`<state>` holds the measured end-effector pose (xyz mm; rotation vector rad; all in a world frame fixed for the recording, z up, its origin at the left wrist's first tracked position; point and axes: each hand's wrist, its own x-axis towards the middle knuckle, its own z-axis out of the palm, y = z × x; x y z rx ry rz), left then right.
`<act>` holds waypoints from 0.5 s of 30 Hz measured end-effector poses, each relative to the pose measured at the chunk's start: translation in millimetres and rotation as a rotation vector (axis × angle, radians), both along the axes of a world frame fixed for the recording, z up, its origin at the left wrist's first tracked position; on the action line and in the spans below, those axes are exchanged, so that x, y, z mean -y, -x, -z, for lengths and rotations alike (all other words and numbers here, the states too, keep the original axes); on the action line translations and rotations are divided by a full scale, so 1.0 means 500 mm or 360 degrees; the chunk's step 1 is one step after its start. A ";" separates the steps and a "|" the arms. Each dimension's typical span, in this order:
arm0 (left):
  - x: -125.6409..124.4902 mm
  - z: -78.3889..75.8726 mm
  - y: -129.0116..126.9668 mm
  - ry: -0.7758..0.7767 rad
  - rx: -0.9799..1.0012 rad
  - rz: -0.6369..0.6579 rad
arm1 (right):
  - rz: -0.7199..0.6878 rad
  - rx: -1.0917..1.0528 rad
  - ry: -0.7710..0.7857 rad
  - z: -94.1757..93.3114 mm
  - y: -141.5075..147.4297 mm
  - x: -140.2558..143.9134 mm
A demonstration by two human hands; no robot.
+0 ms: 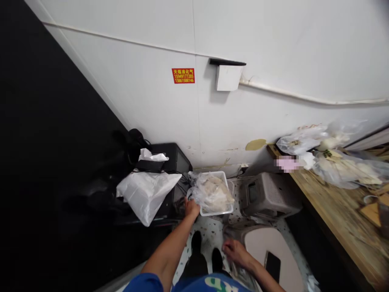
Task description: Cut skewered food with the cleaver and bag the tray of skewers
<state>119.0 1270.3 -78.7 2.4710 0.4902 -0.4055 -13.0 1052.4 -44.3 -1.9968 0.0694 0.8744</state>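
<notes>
My left hand (192,208) reaches down to the near left corner of a white plastic basket (226,178). Its fingers are closed at the loose edge of a clear plastic bag (199,192) that hangs over the basket's left side. Inside the bag lies a pale beige food-like mass (216,190), whose kind I cannot make out. My right hand (236,250) hovers beside a beige stool (270,239), apart from the basket. Its fingers are curled in, and whatever they may hold is hidden.
A dark phone (272,265) lies on the stool. Behind it, another grey-brown stool (267,194) rests on its side. At left, a white bag (148,190) sits by a black box (170,154). A wooden table (328,202) with bagged items stands at right.
</notes>
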 end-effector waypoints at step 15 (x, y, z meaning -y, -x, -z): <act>0.065 -0.173 0.026 0.0093 0.0189 0.1863 | -0.0062 0.0134 0.0561 0.041 -0.407 -0.119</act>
